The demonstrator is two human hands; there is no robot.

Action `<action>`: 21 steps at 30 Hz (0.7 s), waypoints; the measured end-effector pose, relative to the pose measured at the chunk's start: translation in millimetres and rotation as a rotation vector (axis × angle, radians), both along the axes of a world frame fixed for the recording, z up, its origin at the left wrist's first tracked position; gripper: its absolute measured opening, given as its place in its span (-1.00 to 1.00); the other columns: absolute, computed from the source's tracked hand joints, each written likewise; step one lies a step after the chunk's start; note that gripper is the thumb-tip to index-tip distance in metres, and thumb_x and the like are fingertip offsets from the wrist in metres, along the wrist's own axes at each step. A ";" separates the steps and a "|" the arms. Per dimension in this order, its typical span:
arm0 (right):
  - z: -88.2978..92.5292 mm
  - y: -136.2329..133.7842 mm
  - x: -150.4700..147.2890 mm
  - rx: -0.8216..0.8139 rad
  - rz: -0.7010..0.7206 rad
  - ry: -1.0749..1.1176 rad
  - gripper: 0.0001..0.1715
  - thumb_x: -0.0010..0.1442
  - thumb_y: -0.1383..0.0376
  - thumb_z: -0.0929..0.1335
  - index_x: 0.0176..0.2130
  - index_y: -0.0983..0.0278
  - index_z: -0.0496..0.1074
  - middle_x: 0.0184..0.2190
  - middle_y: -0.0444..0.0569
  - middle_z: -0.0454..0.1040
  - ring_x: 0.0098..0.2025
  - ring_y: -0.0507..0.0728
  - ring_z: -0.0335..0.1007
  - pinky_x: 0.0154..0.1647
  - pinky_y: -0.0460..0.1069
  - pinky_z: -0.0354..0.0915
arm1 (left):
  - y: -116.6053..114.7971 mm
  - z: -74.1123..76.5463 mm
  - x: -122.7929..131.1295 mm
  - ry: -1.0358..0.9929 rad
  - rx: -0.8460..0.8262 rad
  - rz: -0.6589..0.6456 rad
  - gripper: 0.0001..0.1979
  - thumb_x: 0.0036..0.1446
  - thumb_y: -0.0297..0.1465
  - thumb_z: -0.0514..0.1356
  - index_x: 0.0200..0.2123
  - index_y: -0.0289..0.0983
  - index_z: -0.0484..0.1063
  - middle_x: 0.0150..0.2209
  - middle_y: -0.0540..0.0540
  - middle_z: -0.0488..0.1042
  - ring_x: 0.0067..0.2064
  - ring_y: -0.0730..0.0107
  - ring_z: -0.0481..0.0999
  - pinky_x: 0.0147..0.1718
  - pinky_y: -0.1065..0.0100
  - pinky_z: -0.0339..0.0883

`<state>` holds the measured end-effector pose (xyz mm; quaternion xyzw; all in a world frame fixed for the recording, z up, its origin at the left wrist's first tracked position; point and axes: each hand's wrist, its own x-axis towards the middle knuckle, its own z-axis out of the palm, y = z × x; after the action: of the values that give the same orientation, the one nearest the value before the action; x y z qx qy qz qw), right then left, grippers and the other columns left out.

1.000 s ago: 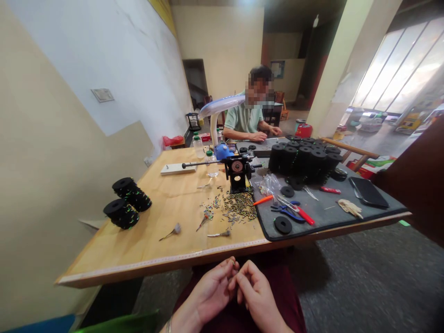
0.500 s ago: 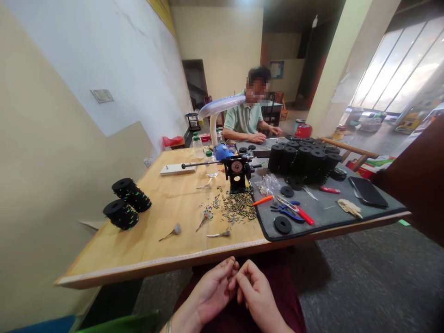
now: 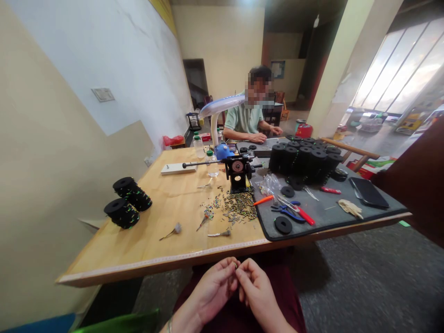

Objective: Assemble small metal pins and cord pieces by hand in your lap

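Indoor room, with a pale wall (image 3: 145, 60) down the left side and a light wooden table (image 3: 135, 252) across the middle. On the table's left, two black rolls (image 3: 121, 213) close together, flecked with bright green. Further right, a flat white bar (image 3: 178, 169) towards the back and, nearer the front edge, a grey-tipped bundle (image 3: 177, 227) on a thin stem. Next, a clear bottle (image 3: 212, 169) with a green cap, just beside a blue-and-white lamp (image 3: 222, 106). Below the table's front edge, over a dark red garment (image 3: 287, 300), the left hand (image 3: 215, 283), palm partly upturned, pinching a small greenish-gold piece (image 3: 236, 265) between thumb and forefinger. Above, on the wood, a loose spread of tiny similar pieces (image 3: 240, 204) at the foot of a black device (image 3: 237, 172) with a round dial. Just right of the pinched piece, the right hand (image 3: 255, 283), fingers curled, thumb and forefinger together at the piece; actual grip by these fingers impossible to tell. Across the table, a person (image 3: 243, 121) in a pale green shirt, head bent. To the right, on a grey mat (image 3: 322, 203), blue-handled pliers (image 3: 286, 212), many upright black cylinders (image 3: 307, 162) and a dark flat object (image 3: 369, 192).
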<state>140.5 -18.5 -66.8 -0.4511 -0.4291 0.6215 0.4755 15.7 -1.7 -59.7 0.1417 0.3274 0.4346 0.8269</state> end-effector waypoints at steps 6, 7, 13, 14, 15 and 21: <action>0.3 3.7 2.1 -0.060 0.014 0.043 -0.44 0.00 -0.15 0.38 -0.44 0.28 0.25 -0.68 -0.21 0.39 -0.76 -0.13 0.04 -0.75 -0.20 -0.09 | -1.6 4.2 3.6 0.140 0.200 0.009 -0.77 -0.09 -0.35 0.40 -0.39 -0.35 0.48 -0.58 0.02 0.40 -0.63 0.53 0.29 -0.59 0.41 0.27; 0.9 4.2 2.3 -0.071 0.018 0.055 -0.44 -0.01 -0.15 0.38 -0.43 0.29 0.27 -0.68 -0.20 0.39 -0.76 -0.12 0.05 -0.75 -0.20 -0.09 | -1.7 5.1 3.7 0.163 0.219 0.017 -0.78 -0.08 -0.36 0.40 -0.39 -0.34 0.47 -0.57 0.03 0.40 -0.63 0.53 0.29 -0.60 0.41 0.27; 5.1 5.8 5.2 -0.117 0.072 0.104 -0.49 0.00 -0.09 0.40 -0.45 0.27 0.25 -0.70 -0.22 0.39 -0.77 -0.13 -0.01 -0.76 -0.19 -0.17 | -0.9 12.0 0.4 0.314 0.317 0.062 -0.81 -0.09 -0.38 0.40 -0.47 -0.33 0.46 -0.40 -0.02 0.47 -0.59 0.55 0.36 -0.53 0.43 0.23; 5.8 6.2 6.2 -0.122 0.081 0.096 -0.50 0.01 -0.07 0.40 -0.46 0.27 0.24 -0.71 -0.22 0.39 -0.78 -0.13 -0.02 -0.76 -0.19 -0.19 | -0.4 13.3 -0.9 0.345 0.320 0.068 -0.81 -0.10 -0.39 0.40 -0.48 -0.34 0.47 -0.39 -0.03 0.48 -0.55 0.53 0.39 -0.50 0.44 0.23; 6.4 6.8 7.3 -0.126 0.088 0.083 -0.51 0.01 -0.06 0.40 -0.46 0.26 0.23 -0.72 -0.23 0.38 -0.78 -0.13 -0.03 -0.75 -0.19 -0.20 | 0.2 14.6 -2.4 0.373 0.320 0.071 -0.81 -0.11 -0.38 0.41 -0.49 -0.34 0.47 -0.38 -0.04 0.48 -0.51 0.51 0.40 -0.48 0.45 0.23; 12.4 8.3 12.1 -0.028 0.123 -0.063 -0.58 0.06 -0.02 0.38 -0.47 0.28 0.31 -0.69 -0.20 0.39 -0.71 -0.08 0.06 -0.65 -0.15 -0.03 | 2.7 24.5 -8.2 0.468 0.375 0.060 -0.77 0.00 -0.28 0.34 -0.45 -0.33 0.43 -0.57 0.02 0.41 -0.59 0.59 0.24 -0.62 0.52 0.04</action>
<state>152.7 -10.3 -54.5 -0.4498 -0.4620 0.6410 0.4164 7.5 1.1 -35.2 0.3784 0.4272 0.4673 0.6752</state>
